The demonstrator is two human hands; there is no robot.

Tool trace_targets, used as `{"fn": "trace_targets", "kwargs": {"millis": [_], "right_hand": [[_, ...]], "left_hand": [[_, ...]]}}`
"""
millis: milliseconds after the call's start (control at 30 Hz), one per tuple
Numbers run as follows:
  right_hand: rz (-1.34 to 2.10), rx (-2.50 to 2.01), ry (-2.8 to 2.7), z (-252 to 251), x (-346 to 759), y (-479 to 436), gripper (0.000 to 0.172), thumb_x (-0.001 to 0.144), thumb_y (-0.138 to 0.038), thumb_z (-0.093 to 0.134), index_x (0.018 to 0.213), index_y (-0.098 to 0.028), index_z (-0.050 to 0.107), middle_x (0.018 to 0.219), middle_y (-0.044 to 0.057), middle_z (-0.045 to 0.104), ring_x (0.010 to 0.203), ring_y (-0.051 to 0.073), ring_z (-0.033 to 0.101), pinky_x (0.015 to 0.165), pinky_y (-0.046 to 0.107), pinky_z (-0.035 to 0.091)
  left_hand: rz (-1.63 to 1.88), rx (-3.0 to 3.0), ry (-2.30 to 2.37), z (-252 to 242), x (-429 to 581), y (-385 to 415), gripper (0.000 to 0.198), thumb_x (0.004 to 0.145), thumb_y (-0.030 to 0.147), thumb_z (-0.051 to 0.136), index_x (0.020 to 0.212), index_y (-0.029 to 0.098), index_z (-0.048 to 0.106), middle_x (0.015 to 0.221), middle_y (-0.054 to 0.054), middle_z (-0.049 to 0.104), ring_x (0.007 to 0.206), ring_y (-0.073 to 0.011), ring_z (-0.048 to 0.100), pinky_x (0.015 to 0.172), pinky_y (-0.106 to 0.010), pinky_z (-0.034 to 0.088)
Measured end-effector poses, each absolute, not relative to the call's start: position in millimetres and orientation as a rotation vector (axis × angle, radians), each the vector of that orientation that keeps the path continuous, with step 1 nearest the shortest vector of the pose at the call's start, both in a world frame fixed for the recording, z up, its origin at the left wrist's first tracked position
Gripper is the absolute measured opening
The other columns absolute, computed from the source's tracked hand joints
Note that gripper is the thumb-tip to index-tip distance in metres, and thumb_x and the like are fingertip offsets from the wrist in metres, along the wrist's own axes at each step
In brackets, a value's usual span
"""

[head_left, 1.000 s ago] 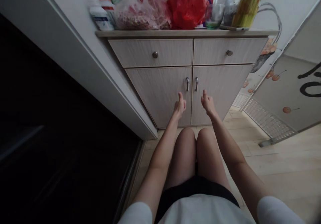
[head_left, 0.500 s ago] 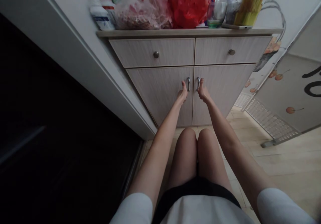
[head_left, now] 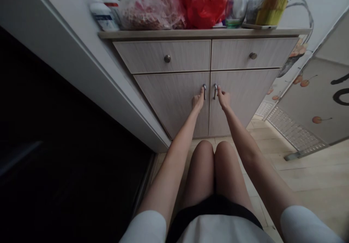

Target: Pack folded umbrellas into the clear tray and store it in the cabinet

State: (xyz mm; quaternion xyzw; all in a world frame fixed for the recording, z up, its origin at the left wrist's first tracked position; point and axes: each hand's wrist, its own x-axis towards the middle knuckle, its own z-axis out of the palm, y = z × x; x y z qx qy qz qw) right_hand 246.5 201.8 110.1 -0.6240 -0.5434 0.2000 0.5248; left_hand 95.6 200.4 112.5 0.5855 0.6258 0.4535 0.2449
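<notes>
My left hand (head_left: 199, 100) is at the metal handle (head_left: 205, 92) of the left cabinet door (head_left: 169, 97), thumb against it and fingers curled. Mirroring it, my right hand (head_left: 224, 99) is closed at the right handle (head_left: 215, 91), on the right cabinet door (head_left: 248, 90). Both doors are closed, their inner edges meeting at a narrow seam. The handles stay partly visible between the two hands; the fingertips are hidden behind them.
Above the doors are two drawers with round knobs (head_left: 167, 58). The cabinet top (head_left: 163, 35) holds white bottles (head_left: 105, 17), a clear plastic bag (head_left: 152, 14), a red bag (head_left: 204, 7), a glass (head_left: 236, 14) and a yellow packet (head_left: 272, 8). A cherry-patterned panel (head_left: 302, 116) stands right.
My thumbs have come down from pointing up onto the handles, and the fingers have curled in. The view has shifted slightly. Both doors are still closed.
</notes>
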Motion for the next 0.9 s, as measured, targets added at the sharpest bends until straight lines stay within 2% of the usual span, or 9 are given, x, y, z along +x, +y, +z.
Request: {"fn": "trace_targets", "kwargs": {"millis": [100, 167, 333, 433, 667, 900], "right_hand": [[0.359, -1.484, -1.273, 104, 245, 215, 0.070, 0.091, -0.076, 0.040, 0.103, -0.013, 0.069, 0.094, 0.014, 0.071, 0.090, 0.025, 0.067, 0.082, 0.035, 0.049], [0.349, -1.459, -1.356, 100, 244, 223, 0.061, 0.093, -0.069, 0.045, 0.104, -0.014, 0.069, 0.102, 0.016, 0.072, 0.099, 0.027, 0.067, 0.088, 0.037, 0.049], [0.364, -1.411, -1.468, 90, 242, 230, 0.041, 0.097, -0.050, 0.048, 0.096, -0.016, 0.070, 0.099, 0.015, 0.073, 0.094, 0.025, 0.067, 0.093, 0.039, 0.049], [0.332, -1.356, -1.490, 84, 245, 220, 0.037, 0.098, -0.047, 0.046, 0.097, -0.018, 0.069, 0.094, 0.013, 0.073, 0.087, 0.023, 0.066, 0.090, 0.038, 0.050], [0.226, -1.274, -1.541, 67, 265, 154, 0.035, 0.099, -0.047, 0.039, 0.093, -0.021, 0.061, 0.088, 0.009, 0.068, 0.075, 0.021, 0.062, 0.079, 0.037, 0.051], [0.158, -1.343, -1.474, 60, 301, 70, 0.038, 0.099, -0.056, 0.039, 0.083, -0.023, 0.051, 0.068, 0.002, 0.057, 0.058, 0.016, 0.053, 0.058, 0.029, 0.040]], "left_hand": [[1.264, 1.671, 1.797, 117, 105, 208, 0.050, 0.094, 0.064, 0.051, 0.097, 0.017, 0.067, 0.096, -0.013, 0.072, 0.096, -0.0258, 0.068, 0.083, -0.034, 0.049], [1.266, 1.734, 1.787, 118, 113, 212, 0.037, 0.095, 0.049, 0.060, 0.109, 0.016, 0.065, 0.109, -0.016, 0.071, 0.106, -0.0255, 0.067, 0.090, -0.034, 0.048], [1.162, 1.765, 1.778, 116, 124, 215, 0.023, 0.102, 0.031, 0.048, 0.107, 0.017, 0.065, 0.108, -0.016, 0.072, 0.106, -0.0268, 0.069, 0.092, -0.037, 0.050], [1.183, 1.772, 1.793, 111, 124, 205, 0.025, 0.104, 0.030, 0.042, 0.104, 0.018, 0.064, 0.103, -0.015, 0.073, 0.102, -0.0265, 0.070, 0.090, -0.037, 0.050], [1.296, 1.870, 1.754, 82, 101, 143, 0.022, 0.103, 0.031, 0.042, 0.098, 0.018, 0.059, 0.084, -0.013, 0.071, 0.086, -0.0259, 0.071, 0.079, -0.034, 0.049], [1.647, 1.767, 1.623, 50, 51, 71, 0.028, 0.102, 0.043, 0.040, 0.084, 0.023, 0.049, 0.071, -0.007, 0.063, 0.070, -0.0226, 0.067, 0.065, -0.032, 0.049]]}}
